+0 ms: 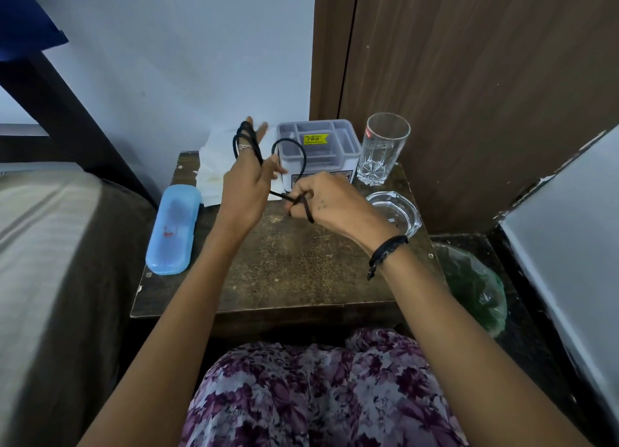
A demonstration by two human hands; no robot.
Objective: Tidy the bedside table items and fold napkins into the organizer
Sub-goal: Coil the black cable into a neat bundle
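A person sits at a small brown table (294, 265) with both arms held out over it. The left hand (246, 182) is up in the air with its fingers (249, 135) straight and spread a little. A black cord (303, 157) is wound around those fingers a few times. The cord then makes a loop in the air and goes to the right hand (330, 202). The right hand's fingers (294, 207) are curled and pinch the cord, and a short end hangs down from them.

At the back of the table sits a grey plastic organizer (320, 152) with a yellow sticker on it. White napkins (217, 165) lie in a loose pile just to its left, behind the left hand. A tall clear glass (383, 148) stands just right of the organizer. A flat glass dish (395, 212) sits in front of the glass, near the right hand. A blue case (174, 229) lies along the left edge of the table, beside the bed (50, 262).
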